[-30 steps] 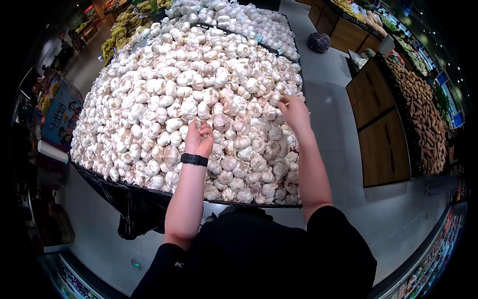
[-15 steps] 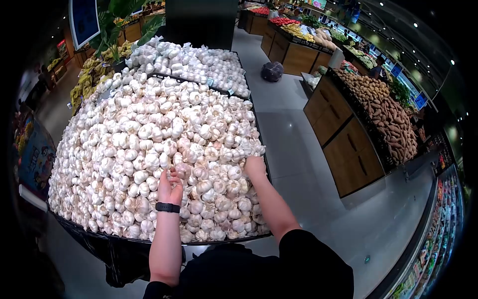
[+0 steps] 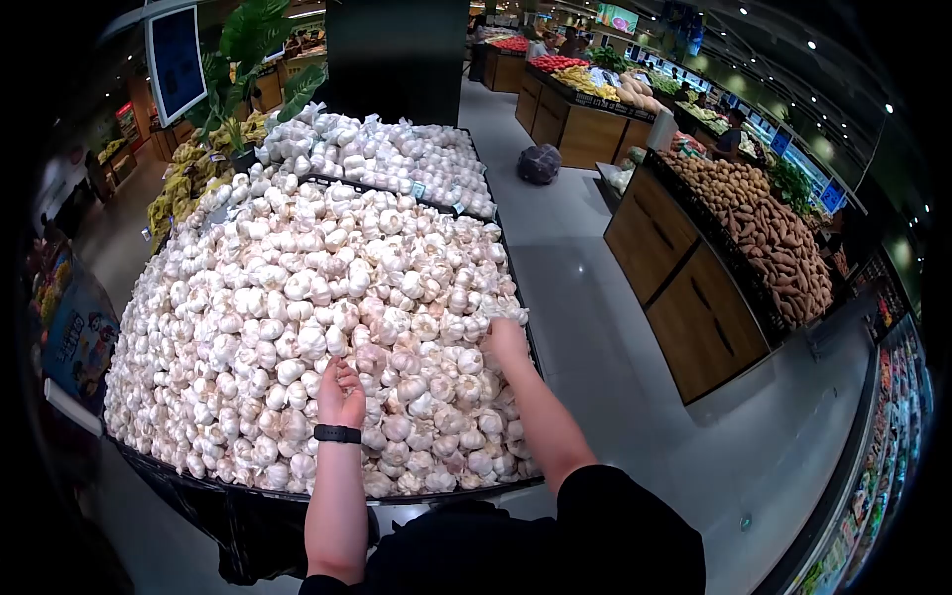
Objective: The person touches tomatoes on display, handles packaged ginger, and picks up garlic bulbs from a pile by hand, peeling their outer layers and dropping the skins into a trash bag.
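A wide heap of white garlic bulbs (image 3: pixel 268 337) fills the display stand in front of me. My left hand (image 3: pixel 341 395), with a black band on its wrist, hovers low over the front middle of the heap. Its palm is turned partly up and the fingers curl loosely, with nothing visible in them. At the right edge of the heap, my right hand (image 3: pixel 508 343) has its fingers bent down against the garlic. They seem closed on a garlic bulb, which the hand mostly hides.
Behind a black divider lie bagged garlic bulbs (image 3: pixel 387 154). A potted plant (image 3: pixel 243 159) and a screen (image 3: pixel 177 61) stand at the back left. Across the aisle on the right is a wooden stand (image 3: pixel 684 278) with potatoes and sweet potatoes. A dark bundle (image 3: pixel 539 165) sits on the floor.
The view has tilted up slightly, so the heap sits lower. My left hand's fingers have drawn closer together and away from the bulbs. My right hand stays at the right edge.
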Action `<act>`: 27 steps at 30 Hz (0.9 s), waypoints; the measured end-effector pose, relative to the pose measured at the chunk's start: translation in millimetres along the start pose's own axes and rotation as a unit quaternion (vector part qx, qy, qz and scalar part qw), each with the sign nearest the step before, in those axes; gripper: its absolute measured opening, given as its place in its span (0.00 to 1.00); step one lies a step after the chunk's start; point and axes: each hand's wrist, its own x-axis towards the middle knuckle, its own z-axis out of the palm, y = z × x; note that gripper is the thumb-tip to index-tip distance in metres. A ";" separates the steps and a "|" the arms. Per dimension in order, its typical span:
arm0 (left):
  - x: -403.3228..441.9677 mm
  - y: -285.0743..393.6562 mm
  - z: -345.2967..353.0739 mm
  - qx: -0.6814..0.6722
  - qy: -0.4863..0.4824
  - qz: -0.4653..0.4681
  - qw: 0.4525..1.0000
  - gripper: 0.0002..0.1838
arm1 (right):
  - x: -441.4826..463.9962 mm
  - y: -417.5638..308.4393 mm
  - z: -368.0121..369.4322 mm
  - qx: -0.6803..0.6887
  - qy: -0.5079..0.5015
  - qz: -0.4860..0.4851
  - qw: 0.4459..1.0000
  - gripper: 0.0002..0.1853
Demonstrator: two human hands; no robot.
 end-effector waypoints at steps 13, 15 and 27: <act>-15.4 -1.1 -0.8 0.042 -0.007 0.027 0.999 0.09 | -72.9 -148.1 -12.1 0.021 -0.086 -0.261 0.961 0.24; -16.0 0.6 -2.1 0.049 -0.003 0.034 0.998 0.08 | -66.8 -149.7 -17.3 0.024 -0.086 -0.261 0.961 0.24; -16.1 -1.6 -4.9 0.063 0.017 0.048 0.997 0.07 | -69.2 -155.9 -0.1 -0.024 0.008 -0.347 0.938 0.22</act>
